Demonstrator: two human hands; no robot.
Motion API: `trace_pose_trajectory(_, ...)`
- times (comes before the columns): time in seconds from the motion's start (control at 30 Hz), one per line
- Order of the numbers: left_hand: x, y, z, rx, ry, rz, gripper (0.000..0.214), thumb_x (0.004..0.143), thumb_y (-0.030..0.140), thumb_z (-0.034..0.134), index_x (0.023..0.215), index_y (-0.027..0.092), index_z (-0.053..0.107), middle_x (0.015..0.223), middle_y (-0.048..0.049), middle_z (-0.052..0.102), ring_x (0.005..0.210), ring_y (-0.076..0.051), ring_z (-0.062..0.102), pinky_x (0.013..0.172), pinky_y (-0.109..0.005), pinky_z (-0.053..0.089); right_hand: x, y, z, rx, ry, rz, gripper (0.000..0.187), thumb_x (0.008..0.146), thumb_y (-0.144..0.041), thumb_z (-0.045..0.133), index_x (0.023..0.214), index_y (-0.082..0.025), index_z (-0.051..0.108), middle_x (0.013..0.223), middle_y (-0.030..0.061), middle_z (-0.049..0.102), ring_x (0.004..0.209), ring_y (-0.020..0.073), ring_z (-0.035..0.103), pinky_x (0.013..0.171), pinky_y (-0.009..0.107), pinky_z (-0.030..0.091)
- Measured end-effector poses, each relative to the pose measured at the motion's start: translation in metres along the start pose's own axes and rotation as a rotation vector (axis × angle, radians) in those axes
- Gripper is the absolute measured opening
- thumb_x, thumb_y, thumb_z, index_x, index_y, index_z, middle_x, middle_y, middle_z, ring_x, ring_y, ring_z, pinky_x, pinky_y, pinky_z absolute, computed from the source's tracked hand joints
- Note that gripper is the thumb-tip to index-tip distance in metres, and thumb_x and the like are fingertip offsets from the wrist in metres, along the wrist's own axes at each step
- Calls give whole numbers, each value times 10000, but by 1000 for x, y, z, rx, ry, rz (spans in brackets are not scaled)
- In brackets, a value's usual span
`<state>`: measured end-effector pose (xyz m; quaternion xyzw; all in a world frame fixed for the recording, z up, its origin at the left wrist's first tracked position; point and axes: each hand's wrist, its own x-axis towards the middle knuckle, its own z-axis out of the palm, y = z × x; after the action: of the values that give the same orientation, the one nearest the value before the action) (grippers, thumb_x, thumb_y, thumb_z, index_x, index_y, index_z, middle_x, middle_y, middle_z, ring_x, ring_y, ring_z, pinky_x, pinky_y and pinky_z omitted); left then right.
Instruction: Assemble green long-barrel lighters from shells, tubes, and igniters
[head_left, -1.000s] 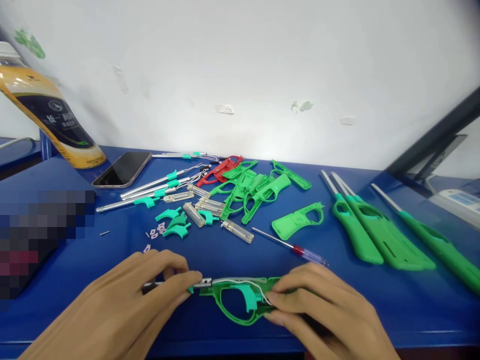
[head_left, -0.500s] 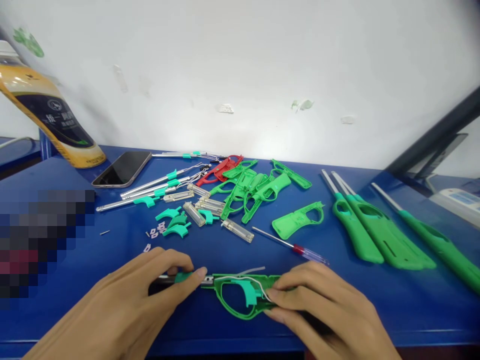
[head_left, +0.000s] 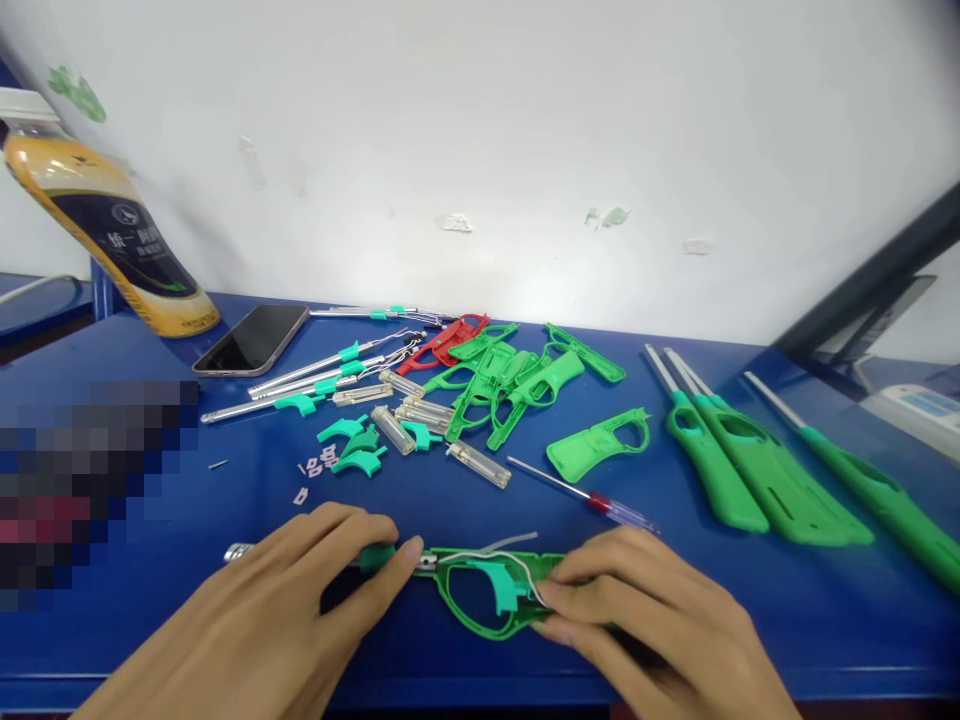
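Observation:
A green lighter shell half with a teal trigger and a white wire lies on the blue table near the front edge. My left hand pinches the metal tube with its teal collar at the shell's left end; the tube's tip sticks out past my fingers. On the shell's right end my right hand is closed, thumb and fingers pressing it and the wire down.
Behind lie loose green shell halves, one red shell, metal tubes, clear gas tanks, teal triggers and a red-handled screwdriver. Three assembled green lighters rest right. A phone and bottle stand left.
My left hand has slid the tube and its teal collar along the table at the shell's left end; the tube's tip now shows. The right hand stays on the shell.

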<state>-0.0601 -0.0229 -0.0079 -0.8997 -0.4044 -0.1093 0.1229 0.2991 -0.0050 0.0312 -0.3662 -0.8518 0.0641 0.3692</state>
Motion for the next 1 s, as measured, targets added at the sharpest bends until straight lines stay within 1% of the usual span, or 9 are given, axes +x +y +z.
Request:
trace_pose_trajectory(0.13,25,12,-11,-70,296,-14,497,1097,144,612,1543,324,737,1427,-30,827,1351,-272,798,1246,-399,627,1,0,0,-12,-16,1,274,1241,-420,691,1044,-299,839,969,-62,893,836,90,878,823,160,678)
trace_pose_trajectory(0.2,35,18,-12,-123,346,-23,318,1161,179,601,1399,286,782,1319,-38,828,1255,-242,814,1216,-364,642,3,0,0,-17,-18,-7,249,1237,-424,699,1069,-305,839,967,-67,895,839,87,881,842,146,682)
trace_pose_trajectory(0.27,40,21,-9,-198,313,-66,242,1206,224,592,1272,300,812,1261,-22,816,1145,-201,821,1125,-305,677,3,1,0,-21,-1,-13,236,1242,-424,689,1095,-304,830,966,-67,898,845,82,889,860,124,685)
trace_pose_trajectory(0.43,50,23,-5,-300,251,-74,334,1262,203,491,1248,309,807,1252,2,793,1090,-133,817,1064,-187,662,-8,5,0,-74,0,53,192,1248,-316,636,1354,-326,796,1263,-19,918,1098,105,918,1007,115,678)
trace_pose_trajectory(0.53,58,22,-10,-371,252,-71,277,1274,238,505,1344,296,767,1243,3,777,1041,-99,809,1025,-129,636,-14,9,2,-163,-29,22,387,1216,-217,626,1577,-314,722,1491,-3,881,1314,133,880,1153,167,636)
trace_pose_trajectory(0.6,60,21,-11,-429,235,-66,346,1245,176,510,1469,309,737,1278,-10,773,1081,-112,805,993,-146,637,-15,12,4,-199,-64,-9,486,1197,-162,606,1657,-302,675,1565,-10,850,1376,136,854,1215,206,607)
trace_pose_trajectory(0.77,55,20,-7,-435,166,-16,793,1075,-64,453,1679,414,644,1318,-16,772,1095,-162,759,1032,-275,630,-15,13,3,-170,-175,-46,540,1183,-124,550,1642,-360,711,1527,-60,866,1239,153,909,1128,252,691)
trace_pose_trajectory(0.83,54,19,-6,-435,163,-2,815,1063,-79,450,1682,416,638,1311,-9,769,1087,-161,745,1059,-286,613,-14,13,2,-152,-171,-53,475,1210,-155,561,1601,-355,740,1455,-53,897,1157,155,923,1072,257,713)
trace_pose_trajectory(1.0,60,18,-9,-447,211,17,711,1081,-65,456,1588,364,712,1271,-11,777,998,-150,725,950,-276,599,-10,10,1,-109,-70,-94,354,1215,-109,589,1445,-279,797,1260,-37,951,981,139,915,892,222,711)
